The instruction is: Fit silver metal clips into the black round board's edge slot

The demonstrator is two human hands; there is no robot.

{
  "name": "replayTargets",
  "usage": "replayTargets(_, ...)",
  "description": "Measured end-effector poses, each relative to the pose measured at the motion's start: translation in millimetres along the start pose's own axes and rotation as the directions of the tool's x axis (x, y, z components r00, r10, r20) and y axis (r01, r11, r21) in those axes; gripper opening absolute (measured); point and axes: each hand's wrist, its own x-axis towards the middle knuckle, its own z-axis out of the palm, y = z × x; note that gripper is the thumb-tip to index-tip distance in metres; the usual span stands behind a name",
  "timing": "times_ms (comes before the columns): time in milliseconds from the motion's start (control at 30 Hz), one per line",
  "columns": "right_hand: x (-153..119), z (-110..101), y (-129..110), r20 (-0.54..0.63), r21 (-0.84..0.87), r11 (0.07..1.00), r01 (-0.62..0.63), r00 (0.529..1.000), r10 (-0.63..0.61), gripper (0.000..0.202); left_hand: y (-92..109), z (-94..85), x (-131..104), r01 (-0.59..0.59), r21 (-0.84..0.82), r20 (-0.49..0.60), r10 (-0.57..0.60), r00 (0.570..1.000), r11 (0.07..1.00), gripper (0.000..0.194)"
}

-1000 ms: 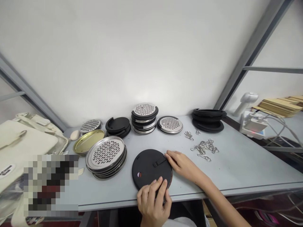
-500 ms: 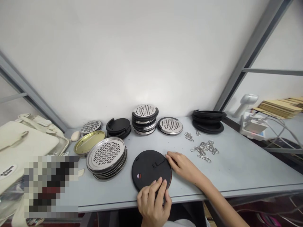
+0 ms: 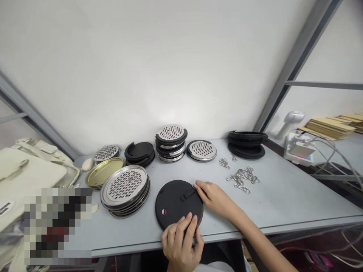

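Note:
A round black plastic disc (image 3: 172,202) lies near the table's front edge, with a narrow slotted catch (image 3: 187,193) and a small sticker (image 3: 163,212) on its face. My left hand (image 3: 183,241) rests its fingers over the near rim, thumb at the side, gripping the disc. At the far right rim, my right hand (image 3: 215,196) pinches a small metal clip (image 3: 194,186), mostly hidden by the fingers, against the end of the catch. Loose metal clips (image 3: 244,177) lie in a pile to the right of that hand.
Left of the disc stand stacked metal grater plates (image 3: 127,185) and gold lids (image 3: 104,172). Along the wall are black holders (image 3: 140,151), assembled graters (image 3: 171,138), a single grater (image 3: 202,150) and black rings (image 3: 246,145). A cream bag (image 3: 31,166) lies at far left.
My right fingertips have shifted slightly inward at the disc's rim, and more of the metal clip shows there. My left hand keeps its hold. The whole view has moved a little.

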Motion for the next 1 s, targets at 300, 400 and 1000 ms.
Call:
replayTargets(300,-3.7,-3.9,1.6,0.009,0.040,0.999,0.016,1.000,-0.017,0.028,1.2,0.0,0.7,0.004,0.001,-0.007,-0.004,1.000,1.000,0.015)
replayTargets(400,-4.4,-4.2,2.7,0.016,0.054,0.998,0.018,1.000,-0.018,0.028,1.5,-0.4,-0.6,0.011,-0.006,0.003,-0.011,1.000,1.000,0.017)
replayTargets(1000,-1.8,-3.9,0.3,0.024,0.052,0.999,0.011,1.000,-0.013,0.031,2.0,-1.6,-1.0,0.021,-0.065,-0.025,-0.023,0.999,0.998,0.018)
